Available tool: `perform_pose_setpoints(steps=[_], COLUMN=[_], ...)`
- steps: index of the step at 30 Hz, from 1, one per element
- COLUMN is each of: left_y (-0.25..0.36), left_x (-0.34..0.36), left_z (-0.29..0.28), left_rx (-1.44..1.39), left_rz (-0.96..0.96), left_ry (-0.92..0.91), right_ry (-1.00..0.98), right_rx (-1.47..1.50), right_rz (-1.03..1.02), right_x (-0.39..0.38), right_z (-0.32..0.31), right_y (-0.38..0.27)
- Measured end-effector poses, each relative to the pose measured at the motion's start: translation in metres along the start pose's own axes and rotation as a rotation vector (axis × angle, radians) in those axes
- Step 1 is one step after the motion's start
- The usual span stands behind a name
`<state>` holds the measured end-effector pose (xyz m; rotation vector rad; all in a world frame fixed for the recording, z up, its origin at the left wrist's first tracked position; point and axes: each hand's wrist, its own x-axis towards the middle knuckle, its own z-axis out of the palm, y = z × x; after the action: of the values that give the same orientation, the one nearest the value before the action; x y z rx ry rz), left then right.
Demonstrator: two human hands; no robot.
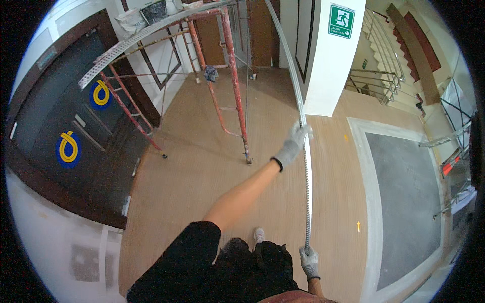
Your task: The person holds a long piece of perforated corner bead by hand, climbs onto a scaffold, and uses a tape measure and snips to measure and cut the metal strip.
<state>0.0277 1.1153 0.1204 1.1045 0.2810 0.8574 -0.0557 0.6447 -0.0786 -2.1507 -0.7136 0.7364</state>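
A long, thin silver metal profile (306, 192) runs from the top of the view down to near my body, one edge ribbed or perforated and one face white. My left hand (294, 145), in a grey glove with a dark cuff, reaches far forward and is closed around its middle. Lower down, at the near end, my right hand (309, 262) in a matching glove grips the same profile. The far end runs past the top edge of the view, out of sight.
A red scaffold (233, 76) stands ahead on the left, buckets (154, 12) and bags on its perforated platform (136, 38). Dark double doors (76, 126) are at left. Ahead right is a white column (323, 76) with a green exit sign (341, 21); stairs (376, 45) lie beyond. A grey floor panel (404, 202) is at right.
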Motion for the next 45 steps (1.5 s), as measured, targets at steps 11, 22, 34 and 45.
perform_pose_setpoints(steps=[11, 22, 34, 45], left_y=[0.214, 0.338, 0.404, 0.392], left_x=[0.115, 0.207, 0.307, 0.402], left_z=[-0.068, -0.162, -0.205, -0.127], left_rx=[0.121, 0.151, 0.083, -0.468], left_rz=[0.195, 0.247, 0.201, -0.189], left_ry=[-0.003, 0.056, 0.118, -0.099], right_ry=[-0.204, -0.289, -0.330, -0.161], right_rx=[0.232, 0.462, 0.558, 0.801], right_rz=[-0.216, -0.271, -0.188, -0.605], right_x=[0.017, -0.001, 0.026, 0.030], right_z=[0.018, 0.074, 0.046, -0.044], right_y=[-0.276, -0.478, -0.605, -0.568])
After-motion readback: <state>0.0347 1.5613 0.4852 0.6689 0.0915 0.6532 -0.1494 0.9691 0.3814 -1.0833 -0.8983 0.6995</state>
